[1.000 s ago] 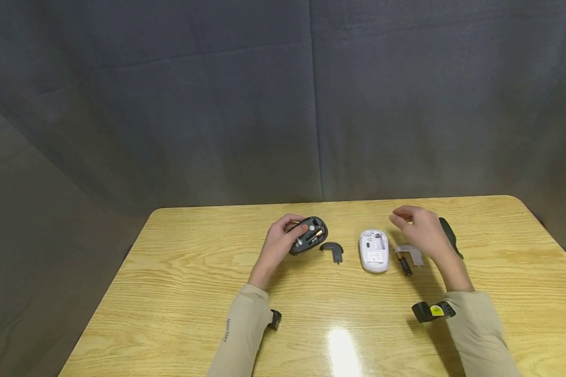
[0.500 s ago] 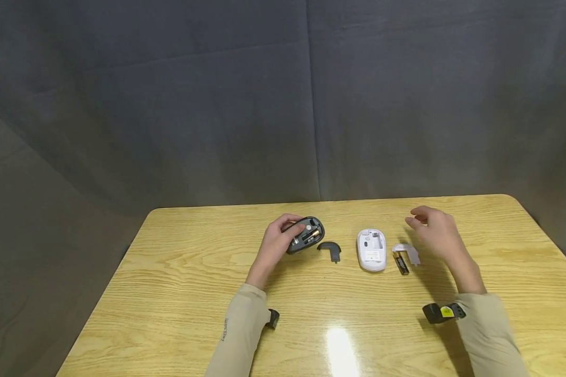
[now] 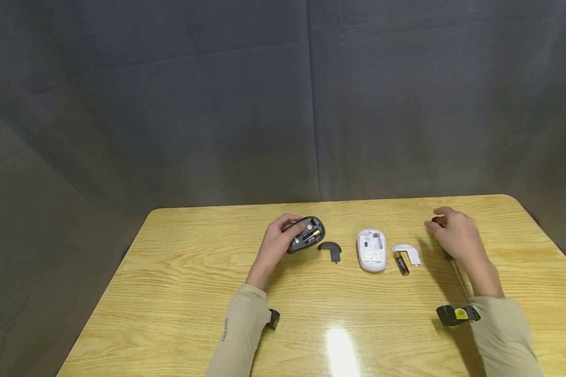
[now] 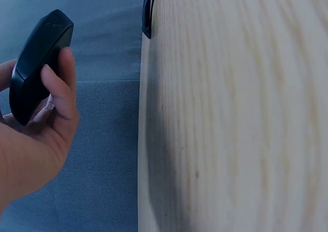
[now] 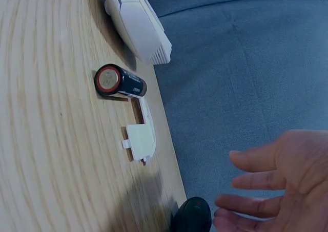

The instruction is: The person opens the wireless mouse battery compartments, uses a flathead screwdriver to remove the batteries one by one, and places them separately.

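Note:
My left hand (image 3: 278, 238) grips a black computer mouse (image 3: 313, 236), underside up, thumb laid across it. Its battery bay is uncovered, with a battery (image 3: 311, 235) inside. In the left wrist view the mouse (image 4: 43, 58) is clasped between fingers and thumb, raised above the table. My right hand (image 3: 458, 235) hovers over a screwdriver (image 3: 460, 280), hiding much of its dark handle. The right wrist view shows this hand (image 5: 277, 186) with fingers spread and nothing in them, next to the rounded end of the dark green handle (image 5: 192, 215).
Between the hands, a white mouse (image 3: 372, 251) lies underside up with its bay uncovered. Right of it are a loose battery (image 3: 401, 264) and a white battery cover (image 3: 412, 255). A black cover (image 3: 332, 250) lies beside the black mouse. A dark curtain (image 3: 264, 104) hangs behind the table.
My right hand has moved rightward, away from the white cover and battery, to over the screwdriver. The left hand keeps its grip on the black mouse, almost unmoved.

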A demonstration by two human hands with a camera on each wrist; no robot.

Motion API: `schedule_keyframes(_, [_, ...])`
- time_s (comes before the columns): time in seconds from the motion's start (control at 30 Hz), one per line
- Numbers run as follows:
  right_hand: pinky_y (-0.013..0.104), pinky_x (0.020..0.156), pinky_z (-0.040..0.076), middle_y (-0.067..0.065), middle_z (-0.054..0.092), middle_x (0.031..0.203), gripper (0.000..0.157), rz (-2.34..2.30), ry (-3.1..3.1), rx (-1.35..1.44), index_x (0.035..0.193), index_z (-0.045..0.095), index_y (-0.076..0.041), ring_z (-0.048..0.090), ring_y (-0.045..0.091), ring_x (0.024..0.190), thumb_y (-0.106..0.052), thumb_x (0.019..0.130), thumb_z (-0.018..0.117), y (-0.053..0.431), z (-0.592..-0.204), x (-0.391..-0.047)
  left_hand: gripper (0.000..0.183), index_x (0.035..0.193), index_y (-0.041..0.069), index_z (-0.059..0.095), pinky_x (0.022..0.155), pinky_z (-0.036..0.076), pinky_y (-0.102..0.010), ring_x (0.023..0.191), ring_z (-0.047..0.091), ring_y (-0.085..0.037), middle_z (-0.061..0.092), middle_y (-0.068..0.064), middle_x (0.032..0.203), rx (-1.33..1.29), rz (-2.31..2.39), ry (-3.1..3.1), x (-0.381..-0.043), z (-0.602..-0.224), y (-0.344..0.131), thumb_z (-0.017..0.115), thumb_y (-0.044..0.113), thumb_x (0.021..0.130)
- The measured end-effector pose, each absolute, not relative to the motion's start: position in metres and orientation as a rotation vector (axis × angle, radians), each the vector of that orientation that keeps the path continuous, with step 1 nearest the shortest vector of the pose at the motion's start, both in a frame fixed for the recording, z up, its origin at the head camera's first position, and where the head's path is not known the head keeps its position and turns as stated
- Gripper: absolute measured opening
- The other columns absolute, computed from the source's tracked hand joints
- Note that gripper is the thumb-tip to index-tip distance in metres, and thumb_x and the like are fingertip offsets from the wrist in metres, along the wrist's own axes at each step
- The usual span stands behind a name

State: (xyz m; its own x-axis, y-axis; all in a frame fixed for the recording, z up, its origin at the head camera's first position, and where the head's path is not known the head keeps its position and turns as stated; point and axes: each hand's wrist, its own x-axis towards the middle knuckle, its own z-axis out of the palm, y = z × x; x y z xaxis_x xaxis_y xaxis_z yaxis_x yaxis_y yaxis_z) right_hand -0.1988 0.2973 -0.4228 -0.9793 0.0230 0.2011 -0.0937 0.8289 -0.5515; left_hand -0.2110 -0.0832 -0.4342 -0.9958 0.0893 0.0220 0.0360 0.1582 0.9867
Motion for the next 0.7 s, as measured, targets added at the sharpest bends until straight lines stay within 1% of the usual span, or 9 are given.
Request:
schedule_keyframes(0.2, [0.068,0.083,0.047,0.044,0.061,0.108,0.051,0.800,-2.886,-0.034,0.131,0.048,0.025,0.056,0.061,0.104,-0.013,0.100,0.064,0.304,-0.424,-0.196,0.031,0.122,0.001,0.071,0.084,0.048,-0.026,0.101,0.062,-0.018,0.071,-0.013,0.116,0.139,2.011,2.357,-0.212,-0.435,-0.082,0.070,0.021,0.098])
schedule_keyframes(0.3, [0.069,0.085,0.046,0.046,0.059,0.111,0.053,0.776,-2.908,-0.070,0.131,0.046,0.026,0.054,0.063,0.106,-0.013,0.099,0.065,0.306,-0.424,-0.195,0.031,0.122,0.001,0.071,0.084,0.048,-0.026,0.102,0.063,-0.019,0.071,-0.014,0.116,0.137,2.009,2.356,-0.211,-0.435,-0.082,0.070,0.020,0.098])
schedule_keyframes(0.4, [0.070,0.089,0.045,0.049,0.052,0.120,0.055,0.764,-2.923,-0.102,0.131,0.045,0.026,0.050,0.064,0.111,-0.012,0.097,0.065,0.307,-0.424,-0.195,0.032,0.123,0.001,0.070,0.084,0.049,-0.026,0.102,0.063,-0.019,0.071,-0.014,0.117,0.141,2.006,2.361,-0.210,-0.435,-0.082,0.069,0.020,0.098])
schedule_keyframes(0.5, [0.069,0.090,0.045,0.051,0.048,0.123,0.057,0.752,-2.951,-0.126,0.131,0.044,0.027,0.048,0.065,0.113,-0.011,0.095,0.067,0.310,-0.424,-0.194,0.032,0.123,0.000,0.070,0.083,0.049,-0.025,0.102,0.063,-0.019,0.070,-0.015,0.116,0.147,2.006,2.360,-0.210,-0.435,-0.082,0.069,0.020,0.098])
schedule_keyframes(0.67, [0.068,0.088,0.046,0.052,0.046,0.125,0.064,0.750,-3.038,-0.149,0.132,0.039,0.029,0.049,0.066,0.112,-0.011,0.093,0.070,0.317,-0.425,-0.194,0.030,0.122,0.001,0.071,0.082,0.048,-0.025,0.100,0.062,-0.019,0.070,-0.015,0.114,0.150,2.003,2.360,-0.211,-0.436,-0.083,0.069,0.019,0.098])
schedule_keyframes(0.7, [0.068,0.087,0.047,0.052,0.046,0.124,0.065,0.748,-3.061,-0.148,0.131,0.039,0.029,0.050,0.065,0.110,-0.011,0.091,0.072,0.318,-0.426,-0.194,0.030,0.122,0.001,0.071,0.082,0.048,-0.025,0.100,0.062,-0.018,0.070,-0.014,0.114,0.150,2.001,2.362,-0.211,-0.436,-0.083,0.069,0.020,0.098])
